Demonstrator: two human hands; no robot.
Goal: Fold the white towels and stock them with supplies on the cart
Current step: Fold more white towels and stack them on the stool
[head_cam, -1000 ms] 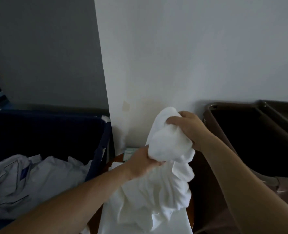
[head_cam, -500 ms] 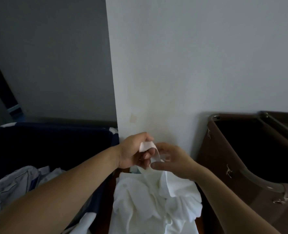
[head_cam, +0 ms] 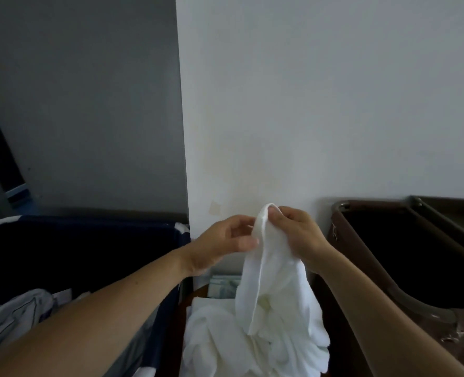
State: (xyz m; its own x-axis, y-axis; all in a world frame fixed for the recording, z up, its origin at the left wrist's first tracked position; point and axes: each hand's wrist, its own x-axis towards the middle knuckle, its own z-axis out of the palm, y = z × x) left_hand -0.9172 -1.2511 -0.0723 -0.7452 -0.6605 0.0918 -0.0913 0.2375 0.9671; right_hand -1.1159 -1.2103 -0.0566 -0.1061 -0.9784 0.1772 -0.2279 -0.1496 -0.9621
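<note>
Folds of soft white cloth mark the towel (head_cam: 274, 268), which hangs limp and unfolded from a raised corner in front of the white wall (head_cam: 320, 104). Its hem runs down as a thin doubled edge, and the lower part spills into a crumpled heap of white linen (head_cam: 220, 338) below.

The left hand (head_cam: 222, 240) pinches the towel's hem between thumb and curled fingers (head_cam: 241, 223), just below the corner. The right hand (head_cam: 298, 235) grips the top corner itself, fingers bent round the fabric, so both hands meet at the same peak of cloth.

The heap lies on a brown, rounded surface (head_cam: 188, 297), smooth like wood or laminate. Behind it stands a stack of flat packets (head_cam: 222, 285) with pale green print, too blurred to read.

To the left stands a navy fabric hamper (head_cam: 89, 240) holding rumpled grey-white laundry (head_cam: 16, 319) with dark piping. To the right is a glossy brown bin (head_cam: 366, 257) with a rounded rim and a dark hollow inside. A matte grey wall (head_cam: 75, 104) meets the white one at a sharp vertical corner.
</note>
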